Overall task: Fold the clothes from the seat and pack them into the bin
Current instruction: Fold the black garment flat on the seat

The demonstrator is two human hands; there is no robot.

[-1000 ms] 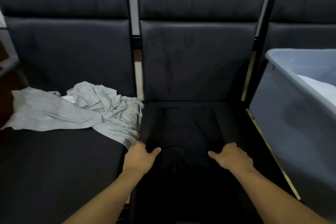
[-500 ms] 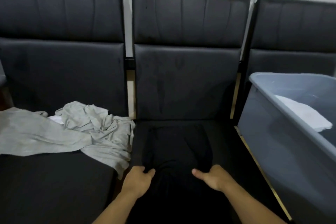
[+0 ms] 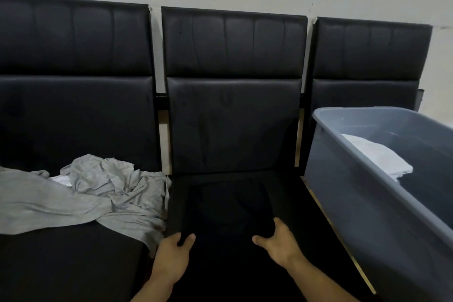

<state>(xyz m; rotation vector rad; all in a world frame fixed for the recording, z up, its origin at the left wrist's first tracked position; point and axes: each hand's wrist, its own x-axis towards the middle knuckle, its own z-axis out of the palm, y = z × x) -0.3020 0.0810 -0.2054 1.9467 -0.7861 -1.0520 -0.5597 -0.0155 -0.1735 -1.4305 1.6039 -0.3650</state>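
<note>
While both your hands sit at the near edge of the black garment (image 3: 230, 206) on the middle seat (image 3: 289, 203), you're roughly mid-task, as far as I can judge.

Done: the bin (image 3: 367, 203) on the right seat already holds a folded white item (image 3: 377, 157), w/ something dark beside it that I can't make out.

In hand: the black piece lies spread on the middle seat, dark on dark, so its outline and fold state are hard to tell. Your left hand (image 3: 175, 252) has its fingers curled down at the near-left edge, thumb out toward the middle; looks like a pinch on the cloth, but the contact itself is lost in the dark. Your right hand (image 3: 279, 244) sits at the near-right part, thumb spread wide, other fingers curved down onto the fabric; can't tell if it grips or just presses.

Left: finish folding the black piece and drop it in the bin. Then the grey clothes (image 3: 103, 196), a crumpled heap on the left seat w/ a bit of white cloth (image 3: 61, 180) peeking out underneath, all still unfolded. So probably 2–3 items to go.
</note>
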